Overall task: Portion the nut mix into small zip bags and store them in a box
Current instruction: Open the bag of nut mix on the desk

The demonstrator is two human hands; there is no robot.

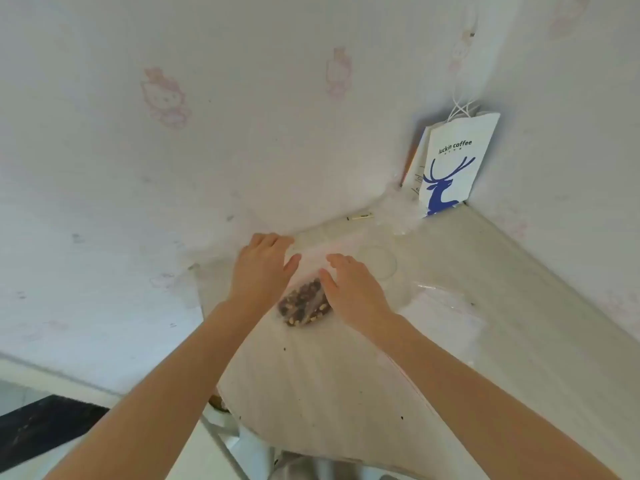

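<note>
A small clear zip bag [304, 301] holding dark and pale nuts lies flat on the pale table [329, 375], its upper part reaching toward the wall. My left hand [261, 268] lies over the bag's left side with fingers stretched toward the bag's top edge. My right hand [349, 282] lies over the bag's right side, fingers straight and pointing the same way. Both hands press on the plastic; the fingertips of the left hand are partly hidden at the top of the bag.
A white paper bag with a blue deer print [450, 168] leans in the corner at the back right. A clear round lid or dish [377, 261] sits right of my hands. More clear plastic [443, 299] lies farther right. A small stick-like item [360, 216] lies by the wall.
</note>
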